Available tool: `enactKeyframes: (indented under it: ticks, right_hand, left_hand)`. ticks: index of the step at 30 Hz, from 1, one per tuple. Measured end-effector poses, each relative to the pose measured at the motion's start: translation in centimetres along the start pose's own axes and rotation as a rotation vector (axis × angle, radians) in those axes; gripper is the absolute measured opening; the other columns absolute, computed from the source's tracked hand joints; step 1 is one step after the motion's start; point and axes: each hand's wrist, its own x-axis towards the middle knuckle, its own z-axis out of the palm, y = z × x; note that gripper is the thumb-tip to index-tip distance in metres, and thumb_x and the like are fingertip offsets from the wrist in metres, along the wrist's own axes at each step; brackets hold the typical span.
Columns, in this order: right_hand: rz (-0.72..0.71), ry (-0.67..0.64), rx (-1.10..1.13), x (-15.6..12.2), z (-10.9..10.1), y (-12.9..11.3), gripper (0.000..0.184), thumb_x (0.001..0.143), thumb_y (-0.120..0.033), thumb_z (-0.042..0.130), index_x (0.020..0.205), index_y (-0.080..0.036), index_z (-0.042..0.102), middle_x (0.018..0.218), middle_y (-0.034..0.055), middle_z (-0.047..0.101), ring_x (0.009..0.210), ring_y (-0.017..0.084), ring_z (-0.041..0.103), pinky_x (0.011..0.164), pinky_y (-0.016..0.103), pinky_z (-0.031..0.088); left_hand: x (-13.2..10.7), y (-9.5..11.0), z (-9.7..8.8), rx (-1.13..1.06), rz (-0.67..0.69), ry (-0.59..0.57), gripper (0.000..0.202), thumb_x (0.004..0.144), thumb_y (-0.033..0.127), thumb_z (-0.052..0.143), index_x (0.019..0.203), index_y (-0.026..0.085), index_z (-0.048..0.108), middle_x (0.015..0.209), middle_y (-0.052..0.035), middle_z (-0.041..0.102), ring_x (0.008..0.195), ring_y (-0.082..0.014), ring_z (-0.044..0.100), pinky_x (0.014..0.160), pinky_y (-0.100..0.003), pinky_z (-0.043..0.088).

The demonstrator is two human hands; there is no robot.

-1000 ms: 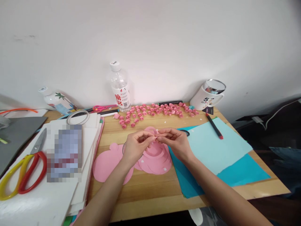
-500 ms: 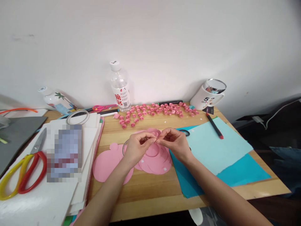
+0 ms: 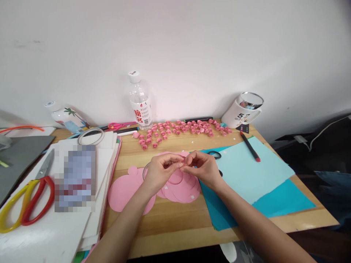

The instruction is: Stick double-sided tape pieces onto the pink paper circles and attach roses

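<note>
My left hand (image 3: 161, 171) and my right hand (image 3: 203, 168) meet over the wooden table, fingertips pinched together. Between them is a small piece of pink paper, mostly hidden by the fingers. Under and in front of my hands lie pink paper circles (image 3: 189, 191), overlapping, with a curved band among them that may hang from the pinched piece. More pink paper rounds (image 3: 124, 191) lie left of my left wrist. Behind the hands, many small rolled pink paper flowers (image 3: 168, 131) are spread along the wall side. A black-handled pair of scissors (image 3: 215, 155) shows partly beside my right hand.
Light blue paper (image 3: 255, 171) with a red-tipped black marker (image 3: 250, 147) lies at right, over darker blue sheets (image 3: 287, 199). A white mug (image 3: 241, 111) and a clear bottle (image 3: 141, 106) stand at the back. Red-and-yellow scissors (image 3: 38, 199) rest on white paper at left.
My fingertips have shifted slightly, the right hand a little lower and to the left, with the fingers more curled. The things on the table have stayed put.
</note>
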Motion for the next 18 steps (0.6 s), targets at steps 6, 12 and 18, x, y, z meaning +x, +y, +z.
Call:
enactKeyframes:
  ticks: [6,12,18]
  right_hand:
    - [-0.002,-0.046,-0.09,-0.1,-0.2,0.2,0.032,0.059,-0.033,0.08,0.062,-0.019,0.051,0.058,-0.0034,0.054,0.052,0.01,0.047,0.049,0.023,0.039]
    - [0.001,-0.107,-0.095,-0.2,-0.2,0.0,0.036,0.056,-0.033,0.082,0.063,-0.019,0.049,0.059,-0.0039,0.054,0.052,0.01,0.047,0.049,0.023,0.04]
    - [0.045,-0.185,-0.132,-0.4,0.0,-0.3,0.044,0.052,-0.036,0.083,0.064,-0.02,0.044,0.058,-0.0059,0.051,0.047,0.008,0.042,0.043,0.021,0.036]
  left_hand:
    - [0.0,0.6,-0.1,0.081,-0.062,-0.017,0.008,0.067,0.021,0.069,0.073,0.016,0.07,0.073,-0.0033,0.071,0.06,-0.0125,0.06,0.052,-0.022,0.046]
    - [-0.1,1.2,-0.2,0.078,-0.107,-0.065,0.004,0.063,0.02,0.07,0.063,0.015,0.069,0.065,-0.0016,0.067,0.053,-0.0095,0.055,0.048,-0.02,0.041]
    - [-0.3,0.6,-0.6,0.062,-0.182,-0.192,0.006,0.062,0.019,0.07,0.063,0.014,0.068,0.059,-0.0008,0.064,0.051,-0.0087,0.054,0.048,-0.019,0.04]
